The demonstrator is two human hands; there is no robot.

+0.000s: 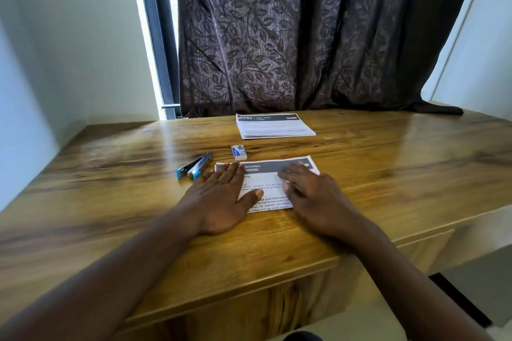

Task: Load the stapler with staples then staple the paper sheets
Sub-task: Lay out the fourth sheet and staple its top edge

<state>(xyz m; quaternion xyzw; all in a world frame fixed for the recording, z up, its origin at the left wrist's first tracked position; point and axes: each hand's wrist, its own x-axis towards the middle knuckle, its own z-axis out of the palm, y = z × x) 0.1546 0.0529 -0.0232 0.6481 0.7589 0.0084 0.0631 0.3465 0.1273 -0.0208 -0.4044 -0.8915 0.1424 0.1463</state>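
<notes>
In the middle of the frame both hands lie flat on the near paper sheets, the left hand on their left part and the right hand on their right part, with the fingers straight. Just left of these sheets the stapler lies open on the wooden table, and a small staple box stands just above them. Higher in the frame a second pile of sheets lies before the dark leaf-patterned curtain.

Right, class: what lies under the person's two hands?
Printed paper sheets on the wooden table; left hand and right hand rest on them. The print beneath the hands is covered.
</notes>
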